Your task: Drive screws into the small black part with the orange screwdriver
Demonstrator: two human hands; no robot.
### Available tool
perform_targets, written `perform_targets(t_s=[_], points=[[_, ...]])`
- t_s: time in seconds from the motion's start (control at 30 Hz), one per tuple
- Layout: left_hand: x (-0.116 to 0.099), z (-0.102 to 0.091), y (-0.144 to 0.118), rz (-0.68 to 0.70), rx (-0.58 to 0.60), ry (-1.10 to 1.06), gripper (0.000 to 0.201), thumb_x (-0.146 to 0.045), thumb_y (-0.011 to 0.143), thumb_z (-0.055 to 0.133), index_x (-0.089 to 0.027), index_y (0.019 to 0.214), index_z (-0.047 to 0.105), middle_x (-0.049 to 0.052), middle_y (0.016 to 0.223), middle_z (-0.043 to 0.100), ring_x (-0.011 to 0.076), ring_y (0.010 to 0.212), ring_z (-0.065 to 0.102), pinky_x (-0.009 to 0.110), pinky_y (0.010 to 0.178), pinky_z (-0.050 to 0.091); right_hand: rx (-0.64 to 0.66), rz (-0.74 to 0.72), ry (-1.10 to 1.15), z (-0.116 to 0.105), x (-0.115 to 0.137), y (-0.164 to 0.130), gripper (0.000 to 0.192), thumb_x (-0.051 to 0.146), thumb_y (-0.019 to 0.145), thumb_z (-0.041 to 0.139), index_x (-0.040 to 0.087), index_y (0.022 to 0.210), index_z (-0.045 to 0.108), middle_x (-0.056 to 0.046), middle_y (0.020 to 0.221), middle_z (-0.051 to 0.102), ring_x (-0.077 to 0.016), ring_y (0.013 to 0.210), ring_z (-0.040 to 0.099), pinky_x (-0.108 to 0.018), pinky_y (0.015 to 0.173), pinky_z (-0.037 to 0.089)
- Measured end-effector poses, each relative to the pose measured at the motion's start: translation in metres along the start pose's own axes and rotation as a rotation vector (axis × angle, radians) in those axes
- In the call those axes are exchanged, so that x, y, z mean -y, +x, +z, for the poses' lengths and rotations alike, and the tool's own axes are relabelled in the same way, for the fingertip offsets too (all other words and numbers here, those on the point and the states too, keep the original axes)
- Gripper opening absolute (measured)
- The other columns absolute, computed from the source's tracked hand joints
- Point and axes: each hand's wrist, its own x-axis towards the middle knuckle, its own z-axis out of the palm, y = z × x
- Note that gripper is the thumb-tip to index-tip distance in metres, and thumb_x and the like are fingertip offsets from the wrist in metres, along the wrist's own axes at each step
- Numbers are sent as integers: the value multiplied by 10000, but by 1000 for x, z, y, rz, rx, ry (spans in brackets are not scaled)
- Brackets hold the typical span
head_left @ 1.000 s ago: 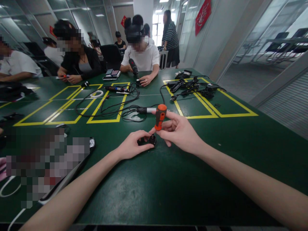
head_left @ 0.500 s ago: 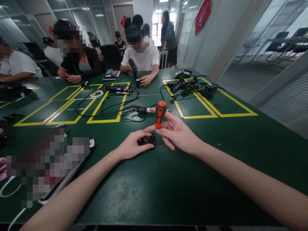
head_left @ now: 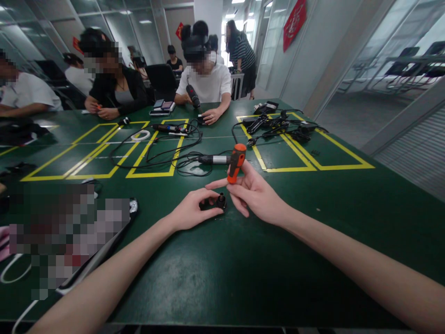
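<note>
Head view: right hand [head_left: 259, 197] pinches stubby orange screwdriver [head_left: 236, 163].

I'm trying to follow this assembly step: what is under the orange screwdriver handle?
Below the orange screwdriver handle, held by the right hand, sits a small black part on the green table, steadied by the left hand. The shaft and tip are hidden behind fingers.

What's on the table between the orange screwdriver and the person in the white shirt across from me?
In the head view, between the orange screwdriver and the person in the white shirt lie tangled black cables and a black-and-silver tool on the green table.
</note>
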Motion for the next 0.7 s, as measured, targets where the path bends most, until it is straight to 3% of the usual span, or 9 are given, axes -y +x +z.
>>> perform_targets(t_s=[0.17,0.4,0.57,0.7], points=[[0,0,1,12,4,-4,305,-430,902,764,-184,1082,751,41,951,740,176,827,638,317,811,533,-88,-39,-72,-1,2,1,296,294,865,736,264,1036,496,0,1082,743,-50,453,496,-238,454,423],[0,0,1,17,-1,-1,304,-427,906,764,-192,1099,750,37,952,732,172,827,639,306,794,534,-198,-96,-234,-4,0,2,186,317,791,771,210,883,651,-20,927,715,-145,746,603,-302,700,515],[0,0,1,19,2,6,309,-431,914,755,-191,1108,748,39,952,732,174,833,637,308,793,530,-264,-113,-171,-3,-1,2,422,320,712,896,241,984,584,3,899,731,-162,778,655,-317,746,543],[0,0,1,10,8,-1,311,-427,910,753,-196,1120,749,43,967,734,179,842,635,312,796,530,-277,-114,-148,-2,-2,1,492,360,695,930,250,968,536,23,853,735,-152,711,663,-306,699,541]])
